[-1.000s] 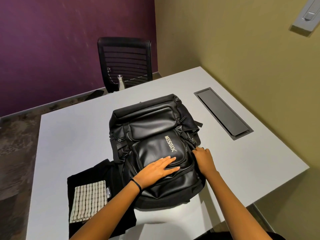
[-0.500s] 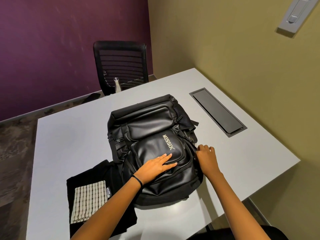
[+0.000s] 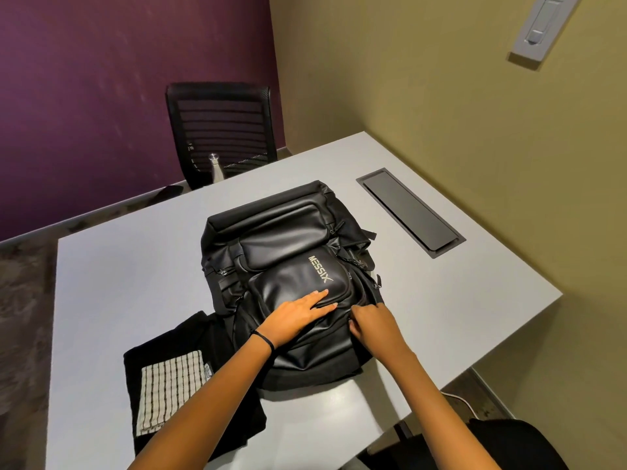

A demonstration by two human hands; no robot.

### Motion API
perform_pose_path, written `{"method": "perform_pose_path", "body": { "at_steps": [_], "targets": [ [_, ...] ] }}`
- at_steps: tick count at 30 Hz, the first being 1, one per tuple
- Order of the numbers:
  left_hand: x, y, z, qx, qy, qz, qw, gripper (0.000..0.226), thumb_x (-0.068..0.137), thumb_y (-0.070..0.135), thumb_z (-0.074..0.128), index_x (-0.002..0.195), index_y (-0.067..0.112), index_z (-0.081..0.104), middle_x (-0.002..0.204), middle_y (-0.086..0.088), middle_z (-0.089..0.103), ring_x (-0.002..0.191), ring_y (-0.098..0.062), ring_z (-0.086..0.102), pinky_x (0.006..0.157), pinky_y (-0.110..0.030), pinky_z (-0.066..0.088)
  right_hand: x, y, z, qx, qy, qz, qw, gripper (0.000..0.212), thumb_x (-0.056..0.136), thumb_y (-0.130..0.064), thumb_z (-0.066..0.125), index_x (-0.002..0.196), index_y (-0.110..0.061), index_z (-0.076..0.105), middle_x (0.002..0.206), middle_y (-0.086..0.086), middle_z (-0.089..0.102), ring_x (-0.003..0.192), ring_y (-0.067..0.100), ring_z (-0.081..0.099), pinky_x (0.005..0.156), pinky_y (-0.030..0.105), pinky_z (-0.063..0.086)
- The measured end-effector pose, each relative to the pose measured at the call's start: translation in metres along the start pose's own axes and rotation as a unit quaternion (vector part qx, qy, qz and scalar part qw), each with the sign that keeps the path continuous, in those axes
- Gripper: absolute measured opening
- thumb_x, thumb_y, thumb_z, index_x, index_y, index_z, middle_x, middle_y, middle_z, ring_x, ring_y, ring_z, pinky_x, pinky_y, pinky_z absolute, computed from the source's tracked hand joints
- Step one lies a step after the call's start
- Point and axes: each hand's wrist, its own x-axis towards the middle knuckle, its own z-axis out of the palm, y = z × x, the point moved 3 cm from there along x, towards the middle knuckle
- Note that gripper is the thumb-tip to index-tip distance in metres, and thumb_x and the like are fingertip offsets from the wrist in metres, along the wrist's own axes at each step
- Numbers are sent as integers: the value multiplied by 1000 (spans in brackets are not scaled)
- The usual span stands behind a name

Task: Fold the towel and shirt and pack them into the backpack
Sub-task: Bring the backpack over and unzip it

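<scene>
backpack [image 3: 281,239] flat, table [image 3: 118,283] centre | left hand [image 3: 295,317] fingers straight, pressing front pocket | right hand [image 3: 371,322] fingers curled at 4 o'clock seam, cannot tell what it pinches | folded towel [image 3: 169,391] atop shirt [image 3: 190,334], backpack's 7 o'clock

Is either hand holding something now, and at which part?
The right hand pinches the backpack at the zipper seam beside its front pocket; the pull itself is hidden. The left hand only rests flat on that pocket.

Bare forearms [image 3: 210,401], a thin black band [image 3: 268,340] behind the left hand [image 3: 298,315], dark clothing [image 3: 502,442] below.
</scene>
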Motion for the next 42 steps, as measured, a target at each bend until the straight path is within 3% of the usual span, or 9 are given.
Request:
{"method": "perform_pose_path", "body": {
  "at_steps": [5, 9, 12, 19, 23, 27, 31, 36, 42],
  "targets": [
    [-1, 2, -11, -9, 3, -5, 1000, 75, 87, -11, 44, 147, 31, 25, 155, -7, 22, 138, -26, 33, 91, -38, 48, -3, -24, 6, 3, 31, 8, 999, 40, 39, -29, 89, 49, -19, 52, 36, 1, 50, 30, 17, 49, 34, 18, 31],
    [0, 0, -17, -13, 20, -11, 1000, 65, 92, -2, 43, 146, 31, 28, 154, -6, 26, 133, -26, 41, 87, -35, 48, -11, -43, 9, 72, 33, -39, 996, 16, 85, -20, 60, 78, -5, 57, 71, 15, 66, 67, 33, 63, 55, 32, 38],
    [1, -3, -17, -10, 37, -11, 999, 65, 90, -2, 47, 144, 31, 33, 151, -6, 33, 126, -27, 49, 82, -34, 50, -10, -55, 12, 122, -3, -48, 991, 23, 95, -23, 42, 93, -4, 54, 92, 17, 65, 87, 36, 59, 65, 36, 32],
    [2, -9, -22, -12, 25, -18, 999, 62, 93, 6, 45, 145, 34, 29, 153, -3, 29, 126, -27, 49, 85, -37, 49, -9, -61, 5, 296, -43, -65, 952, 21, 90, -31, 50, 81, -16, 61, 79, -1, 67, 75, 18, 59, 64, 34, 41],
    [2, -6, -27, -21, 31, -20, 999, 58, 95, 8, 41, 145, 34, 29, 154, -1, 28, 125, -27, 49, 90, -35, 46, -7, -37, -7, 298, 113, -75, 945, 14, 89, -18, 54, 99, -18, 63, 101, -4, 64, 96, 11, 55, 81, 24, 44],
    [0, -5, -30, -46, 50, -8, 998, 52, 91, 12, 41, 134, 35, 25, 144, -6, 44, 107, -33, 61, 78, -41, 53, 2, -20, -9, 149, 174, -111, 967, 56, 74, 1, 64, 123, -19, 49, 123, 5, 53, 112, 18, 45, 97, 27, 36],
    [-1, -2, -37, -72, 67, -32, 995, 36, 86, 34, 19, 121, 28, 29, 115, -7, 63, 88, -31, 64, 68, -42, 50, 18, -18, -9, 101, 158, -123, 975, 50, 65, 1, 67, 111, -11, 54, 111, 7, 56, 96, 25, 55, 85, 31, 44],
    [-3, 0, -34, -80, 75, -80, 991, 27, 95, 20, 43, 122, 16, 49, 116, -2, 61, 96, -27, 61, 71, -41, 48, 34, -17, -13, 79, 128, -136, 979, 31, 61, -3, 67, 89, -12, 55, 90, 6, 58, 76, 28, 56, 56, 35, 46],
    [-29, 3, -29, -57, 177, -71, 980, 21, 90, 28, 44, 101, 19, 59, 110, 2, 60, 96, -18, 57, 70, -31, 51, 37, -8, -7, 87, 132, -154, 975, 34, 55, -3, 78, 80, -13, 57, 90, 3, 61, 73, 26, 58, 59, 31, 44]
  ]
}}
